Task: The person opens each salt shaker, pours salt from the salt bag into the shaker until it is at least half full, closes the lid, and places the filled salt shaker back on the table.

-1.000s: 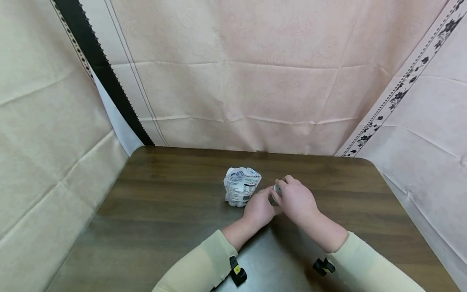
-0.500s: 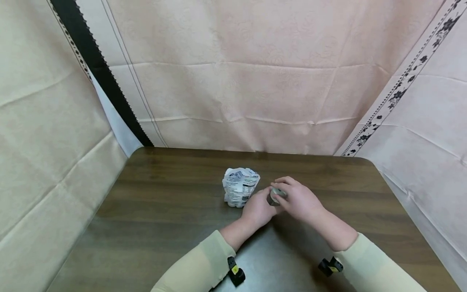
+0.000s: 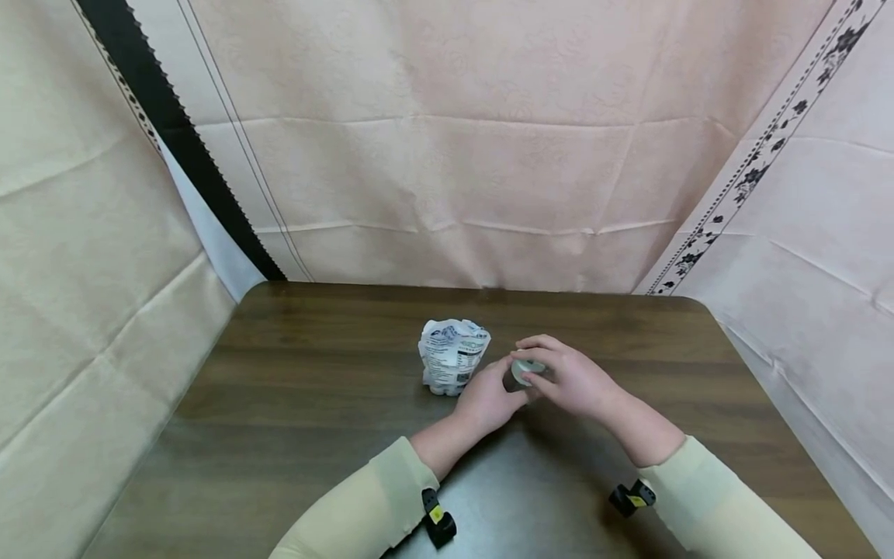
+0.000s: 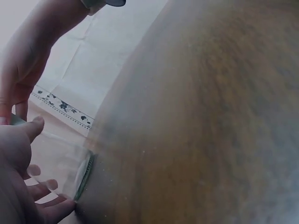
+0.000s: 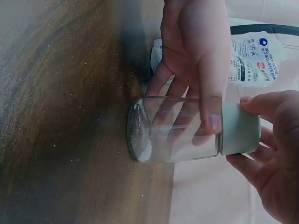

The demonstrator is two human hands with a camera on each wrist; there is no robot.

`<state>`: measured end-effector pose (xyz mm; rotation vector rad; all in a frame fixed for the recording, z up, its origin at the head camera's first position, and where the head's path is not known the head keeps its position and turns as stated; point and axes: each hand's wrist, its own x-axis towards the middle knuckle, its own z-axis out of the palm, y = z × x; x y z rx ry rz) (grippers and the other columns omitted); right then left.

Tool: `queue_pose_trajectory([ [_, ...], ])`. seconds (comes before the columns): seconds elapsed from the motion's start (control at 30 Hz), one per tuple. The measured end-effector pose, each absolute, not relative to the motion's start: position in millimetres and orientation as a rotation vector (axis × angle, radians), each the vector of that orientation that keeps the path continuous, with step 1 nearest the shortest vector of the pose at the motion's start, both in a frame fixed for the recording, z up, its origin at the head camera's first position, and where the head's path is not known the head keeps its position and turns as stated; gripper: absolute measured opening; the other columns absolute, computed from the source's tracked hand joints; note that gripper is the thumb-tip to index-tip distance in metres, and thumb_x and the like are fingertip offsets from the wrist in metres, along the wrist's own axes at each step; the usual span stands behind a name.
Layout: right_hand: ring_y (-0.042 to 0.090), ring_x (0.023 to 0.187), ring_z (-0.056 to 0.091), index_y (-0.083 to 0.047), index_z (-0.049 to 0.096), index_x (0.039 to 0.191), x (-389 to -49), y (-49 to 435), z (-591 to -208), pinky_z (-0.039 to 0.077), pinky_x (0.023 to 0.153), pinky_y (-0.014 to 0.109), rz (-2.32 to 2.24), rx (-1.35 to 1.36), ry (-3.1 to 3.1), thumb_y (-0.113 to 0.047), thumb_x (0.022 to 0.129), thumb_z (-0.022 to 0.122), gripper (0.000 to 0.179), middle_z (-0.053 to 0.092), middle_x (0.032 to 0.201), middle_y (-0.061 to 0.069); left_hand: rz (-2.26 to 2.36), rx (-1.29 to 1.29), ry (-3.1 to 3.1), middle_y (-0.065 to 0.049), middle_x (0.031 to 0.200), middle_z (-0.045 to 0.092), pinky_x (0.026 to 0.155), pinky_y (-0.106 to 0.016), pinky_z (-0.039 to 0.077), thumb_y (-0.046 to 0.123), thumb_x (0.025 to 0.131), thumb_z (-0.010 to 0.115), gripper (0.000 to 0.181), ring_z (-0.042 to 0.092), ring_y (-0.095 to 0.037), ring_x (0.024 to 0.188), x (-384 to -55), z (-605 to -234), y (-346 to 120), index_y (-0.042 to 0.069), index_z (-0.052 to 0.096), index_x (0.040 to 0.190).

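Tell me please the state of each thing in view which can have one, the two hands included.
Glass jar: upright on the table, a little white residue at the bottom
Light green lid: on the jar's mouth; tightness cannot be told
Printed white packet: standing, wrinkled; open or sealed, cannot tell
Left hand: holding the jar
Right hand: gripping the lid
Wooden table: sprinkled with tiny white specks
Cloth backdrop: creased

The head view looks forward and down from above; close, sideways-turned wrist views share the jar [image 5: 187, 144].
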<state>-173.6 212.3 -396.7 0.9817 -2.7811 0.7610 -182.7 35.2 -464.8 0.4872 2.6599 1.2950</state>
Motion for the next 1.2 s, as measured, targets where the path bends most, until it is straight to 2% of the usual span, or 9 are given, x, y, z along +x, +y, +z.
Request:
queue_pose_trajectory([
  [0.2,0.018,0.112,0.061,-0.014,0.067,0.128,-173.5,213.4,-398.8,0.054,0.080,0.035,0.809,0.971,-2.791,-0.014,0.090,0.075,0.039,0.056,0.136,0.005,1.311,0.446,2.642,0.005,0.143,0.054,0.101,-0.046,0.045,0.061,0.089,0.063,0.069,0.051,-0.018,0.129,-180.3,-465.8,34.6,0.026,0.047,0.146],
  [0.43,0.020,0.111,0.061,-0.020,0.062,0.135,-168.0,208.9,-399.6,0.052,0.082,0.038,0.757,0.813,-2.869,-0.029,0.092,0.073,0.045,0.049,0.146,0.005,1.292,0.440,2.636,0.005,0.144,0.052,0.099,-0.046,0.046,0.060,0.090,0.063,0.069,0.051,-0.018,0.130,-179.0,-469.0,34.3,0.027,0.045,0.148],
  [0.6,0.025,0.108,0.063,-0.016,0.066,0.130,-166.7,196.6,-391.0,0.053,0.084,0.045,0.596,0.592,-2.870,-0.036,0.092,0.071,0.043,0.059,0.128,0.007,1.274,0.454,2.650,0.004,0.142,0.054,0.097,-0.045,0.047,0.064,0.089,0.061,0.071,0.053,-0.018,0.127,-181.6,-467.9,34.2,0.027,0.045,0.148],
  [0.73,0.024,0.094,0.065,-0.014,0.071,0.121,-164.4,187.2,-382.9,0.054,0.076,0.045,0.475,0.465,-2.886,-0.040,0.090,0.072,0.041,0.064,0.114,0.006,1.275,0.451,2.650,0.006,0.142,0.054,0.098,-0.045,0.047,0.064,0.088,0.063,0.070,0.053,-0.017,0.127,-183.2,-465.5,34.3,0.030,0.045,0.148],
  [0.97,0.026,0.087,0.067,-0.006,0.074,0.115,-158.8,178.3,-381.2,0.056,0.071,0.042,0.353,0.477,-2.852,-0.034,0.089,0.075,0.038,0.066,0.105,0.012,1.279,0.478,2.656,0.008,0.143,0.053,0.099,-0.043,0.047,0.058,0.090,0.064,0.064,0.052,-0.015,0.128,-183.4,-464.7,33.7,0.033,0.047,0.146],
  [1.2,0.029,0.098,0.066,-0.003,0.072,0.117,-157.2,178.9,-381.8,0.056,0.077,0.043,0.329,0.584,-2.828,-0.027,0.090,0.075,0.036,0.066,0.111,0.014,1.259,0.478,2.628,0.006,0.147,0.049,0.102,-0.044,0.045,0.060,0.090,0.062,0.067,0.049,-0.017,0.131,-184.1,-461.7,31.0,0.034,0.043,0.149],
])
